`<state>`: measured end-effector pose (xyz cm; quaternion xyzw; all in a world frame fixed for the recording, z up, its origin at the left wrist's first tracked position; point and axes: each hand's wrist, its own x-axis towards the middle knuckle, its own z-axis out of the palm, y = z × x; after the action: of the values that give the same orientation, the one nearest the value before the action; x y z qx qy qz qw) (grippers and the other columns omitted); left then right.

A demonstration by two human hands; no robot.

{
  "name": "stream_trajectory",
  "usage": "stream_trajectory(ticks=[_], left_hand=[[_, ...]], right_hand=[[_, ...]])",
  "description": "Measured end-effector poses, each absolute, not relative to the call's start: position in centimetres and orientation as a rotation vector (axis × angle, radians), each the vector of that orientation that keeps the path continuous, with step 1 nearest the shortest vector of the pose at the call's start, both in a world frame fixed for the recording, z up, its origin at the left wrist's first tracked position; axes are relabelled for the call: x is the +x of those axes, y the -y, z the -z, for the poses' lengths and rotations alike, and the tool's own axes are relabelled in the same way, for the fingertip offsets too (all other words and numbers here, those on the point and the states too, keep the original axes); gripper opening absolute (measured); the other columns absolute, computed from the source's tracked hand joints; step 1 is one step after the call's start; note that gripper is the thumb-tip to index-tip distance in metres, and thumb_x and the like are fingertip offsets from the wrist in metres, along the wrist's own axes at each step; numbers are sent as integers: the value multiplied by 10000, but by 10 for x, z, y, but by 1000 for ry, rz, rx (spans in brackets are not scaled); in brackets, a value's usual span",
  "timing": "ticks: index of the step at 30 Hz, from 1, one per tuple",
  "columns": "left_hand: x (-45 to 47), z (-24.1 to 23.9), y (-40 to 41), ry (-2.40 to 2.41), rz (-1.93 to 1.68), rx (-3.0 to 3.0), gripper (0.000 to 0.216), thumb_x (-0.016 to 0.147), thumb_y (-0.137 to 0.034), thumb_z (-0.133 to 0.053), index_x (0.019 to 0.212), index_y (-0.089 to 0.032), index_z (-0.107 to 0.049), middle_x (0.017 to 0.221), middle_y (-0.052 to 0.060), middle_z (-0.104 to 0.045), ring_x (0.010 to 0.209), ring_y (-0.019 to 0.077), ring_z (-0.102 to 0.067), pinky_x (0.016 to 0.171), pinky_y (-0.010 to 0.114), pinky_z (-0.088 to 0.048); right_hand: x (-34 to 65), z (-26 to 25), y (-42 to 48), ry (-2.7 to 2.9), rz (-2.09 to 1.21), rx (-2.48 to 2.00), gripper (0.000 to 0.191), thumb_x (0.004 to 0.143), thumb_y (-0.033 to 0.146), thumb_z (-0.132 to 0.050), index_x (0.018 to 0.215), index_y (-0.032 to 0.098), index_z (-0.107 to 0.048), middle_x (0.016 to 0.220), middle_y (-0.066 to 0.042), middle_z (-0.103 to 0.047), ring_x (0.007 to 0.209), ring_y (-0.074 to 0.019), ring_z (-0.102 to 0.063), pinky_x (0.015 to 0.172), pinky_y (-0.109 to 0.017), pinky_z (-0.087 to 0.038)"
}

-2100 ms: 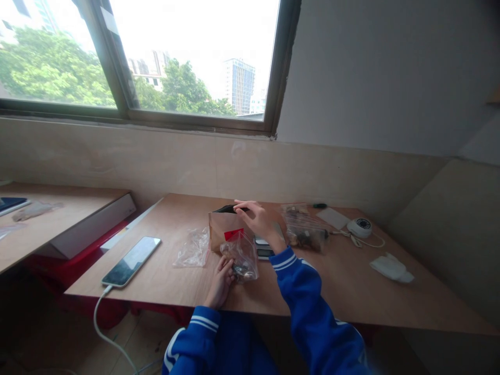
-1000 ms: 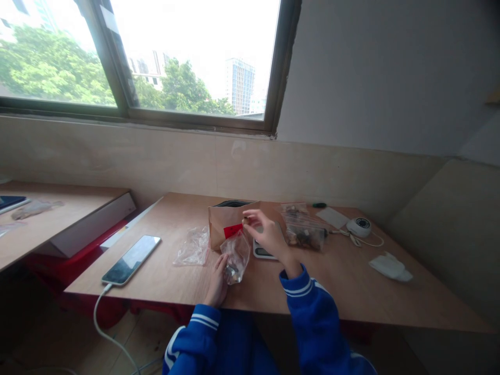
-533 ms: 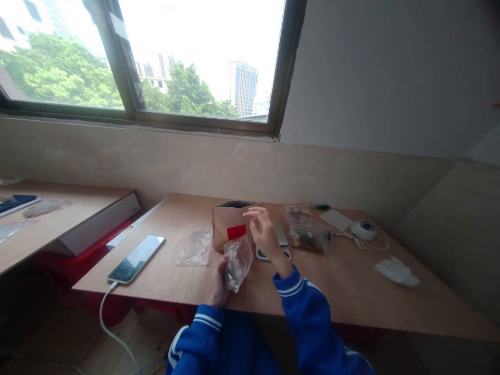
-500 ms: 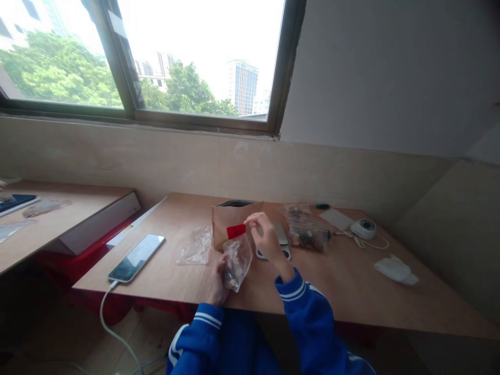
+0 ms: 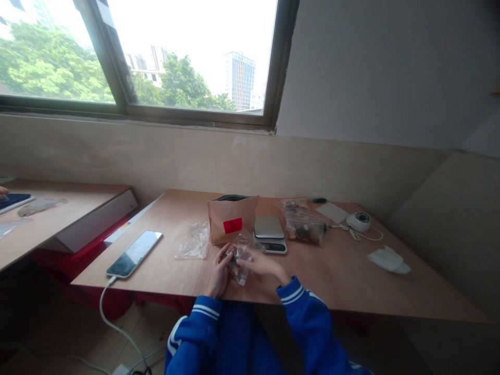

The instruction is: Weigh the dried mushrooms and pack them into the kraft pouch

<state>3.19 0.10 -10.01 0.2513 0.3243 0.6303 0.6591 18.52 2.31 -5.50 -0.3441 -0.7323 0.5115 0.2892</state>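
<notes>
A clear plastic bag (image 5: 242, 273) with small dark and tan pieces inside is just beyond the table's near edge. My left hand (image 5: 219, 272) grips its left side, thumb and fingers closed on the plastic. On the bag's right side lies my right hand (image 5: 267, 264), its fingers smeared by motion, so their grip is unclear. Directly behind stands an open brown paper bag (image 5: 217, 223) with a red label (image 5: 233, 225) on its front. Beside the paper bag, to the right, is a small digital scale (image 5: 269, 228) with nothing on its plate.
A flat clear bag (image 5: 192, 241) and a phone (image 5: 135, 254) on a charging cable lie leftward. To the right are filled zip bags (image 5: 305, 229), a white card (image 5: 332, 212), a white dome camera (image 5: 358, 222) and crumpled white tissue (image 5: 389, 259). Another table (image 5: 89, 197) stands far left.
My right hand has come down from above the plastic bag to its right side. The bag sits lower and more crumpled, and the scale and red label show more fully.
</notes>
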Motion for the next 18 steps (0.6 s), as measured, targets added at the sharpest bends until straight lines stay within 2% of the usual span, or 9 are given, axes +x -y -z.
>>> stream_trajectory(ticks=[3,6,12,18], left_hand=[[33,101,-3,-704,-1430,564,421,747,-302,-655,1138,-155,-601,1169,91,-642,1107,226,-581,941,322,-457],[33,101,-3,-662,-1375,517,393,799,-392,-573,1105,-150,-618,1130,100,-660,1094,244,-589,935,359,-471],[31,103,-3,-714,-1417,529,358,769,-292,-606,1105,-167,-616,1169,89,-646,1116,239,-579,965,354,-457],[32,108,-5,-752,-1415,617,318,805,-332,-559,1082,-189,-622,1155,98,-651,1065,254,-609,939,405,-476]], right_hand=[[182,72,-23,1889,-1386,-911,603,790,345,-640,1347,241,-432,1320,-89,-534,1149,-249,-548,1001,-437,-408],[176,85,-26,1810,-1362,-875,572,786,334,-650,1318,256,-454,1309,-78,-540,1178,-236,-527,1032,-440,-373],[170,104,-36,1752,-1276,-900,492,700,301,-733,1154,247,-552,1188,-62,-602,1101,-232,-569,1002,-445,-393],[171,112,-38,1695,-1171,-1007,436,643,322,-773,1013,209,-571,1073,-65,-625,1026,-243,-592,963,-449,-417]])
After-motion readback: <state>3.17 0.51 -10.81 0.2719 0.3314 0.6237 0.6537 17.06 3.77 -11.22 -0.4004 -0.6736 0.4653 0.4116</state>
